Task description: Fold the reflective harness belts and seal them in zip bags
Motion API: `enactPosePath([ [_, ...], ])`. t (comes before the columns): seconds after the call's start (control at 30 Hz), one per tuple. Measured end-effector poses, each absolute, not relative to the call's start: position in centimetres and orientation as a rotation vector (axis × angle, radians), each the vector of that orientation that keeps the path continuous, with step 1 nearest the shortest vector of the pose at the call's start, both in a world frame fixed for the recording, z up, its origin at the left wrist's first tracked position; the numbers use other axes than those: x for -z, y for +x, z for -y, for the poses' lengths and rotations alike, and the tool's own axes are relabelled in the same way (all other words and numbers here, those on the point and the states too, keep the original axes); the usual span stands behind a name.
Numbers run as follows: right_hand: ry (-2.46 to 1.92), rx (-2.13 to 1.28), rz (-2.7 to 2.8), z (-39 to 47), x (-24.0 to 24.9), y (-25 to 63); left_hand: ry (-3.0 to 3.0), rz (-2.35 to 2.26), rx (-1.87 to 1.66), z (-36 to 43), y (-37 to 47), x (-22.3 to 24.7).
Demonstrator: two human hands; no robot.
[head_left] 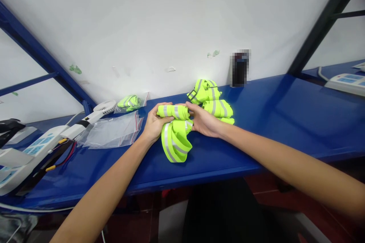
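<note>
Between my two hands is a neon-yellow reflective strap with silver stripes, its upper part folded into a compact roll. A loose loop of the same material hangs below the roll toward the front of the blue table. My left hand grips the roll's left end, thumb along its lower side. At the right end my right hand is closed around the strap, its fingertips partly hidden behind it. Just beyond my right hand lies a pile of similar reflective straps.
Clear zip bags lie left of my hands, with a bagged reflective strap behind them. Farther left are a white handheld fan, a power strip and wires with yellow connectors. A dark blurred object stands against the wall.
</note>
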State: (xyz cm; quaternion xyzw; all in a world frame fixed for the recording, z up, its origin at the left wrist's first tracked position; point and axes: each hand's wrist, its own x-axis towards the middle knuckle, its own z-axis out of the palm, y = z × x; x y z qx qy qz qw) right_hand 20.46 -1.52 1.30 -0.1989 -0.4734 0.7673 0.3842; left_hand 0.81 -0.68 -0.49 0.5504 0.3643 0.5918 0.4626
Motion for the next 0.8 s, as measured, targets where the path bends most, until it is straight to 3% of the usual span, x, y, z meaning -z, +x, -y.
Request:
enactPosePath([
  [0.27, -0.601, -1.865, 1.141, 1.5, -1.1, 20.3, 1.43, -0.929, -1.395, 0.8, 0.9, 0.5],
  [0.57, -0.653, -1.438, 1.3, 0.5, -0.7, 20.5, 0.981, -0.85, -1.228, 2.0, 2.8, -0.7],
  [0.8, -0.694, -1.216, 1.5, 0.9, -0.5, 20.8, 1.042, -0.84, -1.108, 2.0, 2.3, -0.2],
])
